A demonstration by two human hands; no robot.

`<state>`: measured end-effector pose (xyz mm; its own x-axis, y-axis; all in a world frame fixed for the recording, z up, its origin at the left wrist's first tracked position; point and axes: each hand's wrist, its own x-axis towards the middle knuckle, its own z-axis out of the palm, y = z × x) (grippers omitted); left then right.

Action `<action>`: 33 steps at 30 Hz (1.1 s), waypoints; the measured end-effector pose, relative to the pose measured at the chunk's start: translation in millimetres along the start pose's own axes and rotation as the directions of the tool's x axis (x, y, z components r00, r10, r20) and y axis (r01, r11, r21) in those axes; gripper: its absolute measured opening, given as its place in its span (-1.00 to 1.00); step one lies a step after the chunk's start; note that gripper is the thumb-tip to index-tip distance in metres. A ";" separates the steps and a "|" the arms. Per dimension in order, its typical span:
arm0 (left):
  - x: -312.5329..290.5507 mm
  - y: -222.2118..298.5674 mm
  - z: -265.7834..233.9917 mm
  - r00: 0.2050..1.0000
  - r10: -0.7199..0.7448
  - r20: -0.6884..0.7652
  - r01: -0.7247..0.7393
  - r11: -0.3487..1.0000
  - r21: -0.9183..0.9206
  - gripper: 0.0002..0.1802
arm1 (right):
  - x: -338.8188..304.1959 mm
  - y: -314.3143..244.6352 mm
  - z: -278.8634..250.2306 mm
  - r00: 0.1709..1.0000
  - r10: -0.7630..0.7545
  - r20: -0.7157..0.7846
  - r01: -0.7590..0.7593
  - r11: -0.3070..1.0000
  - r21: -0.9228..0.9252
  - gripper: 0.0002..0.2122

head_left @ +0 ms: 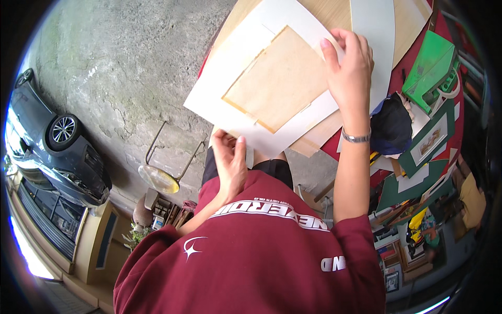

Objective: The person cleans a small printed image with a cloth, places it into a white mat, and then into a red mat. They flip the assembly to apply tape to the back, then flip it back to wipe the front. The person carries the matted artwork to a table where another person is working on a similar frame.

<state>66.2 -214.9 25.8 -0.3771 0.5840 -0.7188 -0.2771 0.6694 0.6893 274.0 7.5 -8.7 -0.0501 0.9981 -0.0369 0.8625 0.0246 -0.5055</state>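
A white mat board (238, 65) lies tilted in front of me, over a pale wooden board. Set in its middle is a yellowish-tan sheet (282, 76), with strips like tape along its edges. My left hand (231, 159) pinches the mat board's near edge, thumb upward and the other fingers partly hidden. At the right edge my right hand (353, 70) grips the same board, its thumb on the top face and its fingers curled by the rim. A metal watch band is on my right wrist.
Beneath is the wooden board (334, 13) on a red-covered table; a grey-white strip (374, 63) lies at right. Beyond are a green metal tool (429, 68), dark cloth (389, 125) and green mats (434, 138). At left stand a stool (159, 178) and a parked car (57, 141).
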 end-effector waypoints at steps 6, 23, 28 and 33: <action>62.4 110.2 -20.1 0.936 0.351 -0.010 -0.332 0.896 0.295 -0.54 | -82.3 2.0 -62.3 0.882 0.401 0.248 -0.466 0.823 0.325 -0.77; 166.5 141.7 109.6 0.333 0.714 0.616 -0.884 0.008 0.468 -0.68 | -102.0 -26.5 -27.4 0.970 0.227 0.089 -0.244 0.894 0.376 -0.83; 154.2 102.1 119.8 0.301 0.637 0.709 -0.909 -0.034 0.416 -0.56 | -31.9 3.7 6.3 0.982 -0.135 -0.135 0.156 0.975 0.160 -0.73; 164.4 104.8 127.8 0.261 0.604 0.753 -0.924 -0.070 0.377 -0.74 | -20.2 14.5 10.6 0.983 -0.163 -0.083 0.179 0.952 0.249 -0.77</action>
<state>88.1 9.9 -31.7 0.3993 0.9027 0.1605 0.7004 -0.4133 0.5819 282.2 -12.9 -24.4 -0.1483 0.9819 0.1177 0.6862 0.1879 -0.7027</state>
